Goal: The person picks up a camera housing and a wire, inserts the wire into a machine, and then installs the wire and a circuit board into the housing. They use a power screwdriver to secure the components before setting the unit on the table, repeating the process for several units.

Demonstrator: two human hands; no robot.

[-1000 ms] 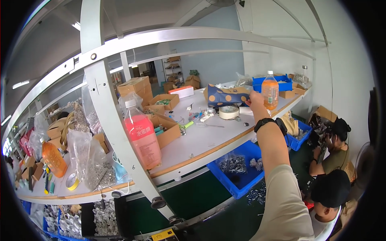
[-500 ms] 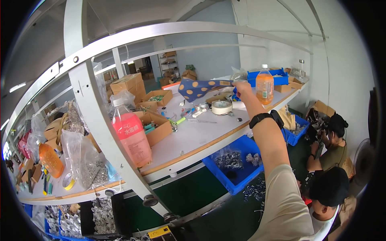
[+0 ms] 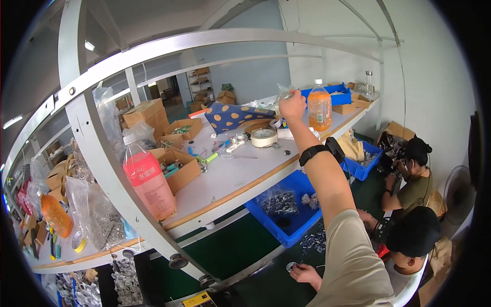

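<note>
A person's right hand (image 3: 292, 106), a black-strapped watch (image 3: 313, 154) on its wrist, reaches across a white, wood-edged worktable (image 3: 236, 178) toward a small clear plastic bag (image 3: 284, 92) at the table's far side. The fingers are bent, partly covering the bag; whether they grasp it or merely touch it cannot be told. The person's left hand is out of frame.

Just left of the right hand, a dark-blue piece of soft material with gold dots (image 3: 230, 118) lies on the table, clear of the fingers. To the hand's right stand a white-capped bottle of orange liquid (image 3: 319, 108) and, behind it, a shallow blue plastic tray (image 3: 340, 97). A wide roll of cream tape (image 3: 264, 137) lies nearer the table's edge.

Below, a hand (image 3: 305, 275), apparently a co-worker's, its arm hidden behind the outstretched sleeve (image 3: 353, 256), pinches a small round silvery object (image 3: 291, 266). At right sit two co-workers, one in a black cap (image 3: 413, 231).
</note>
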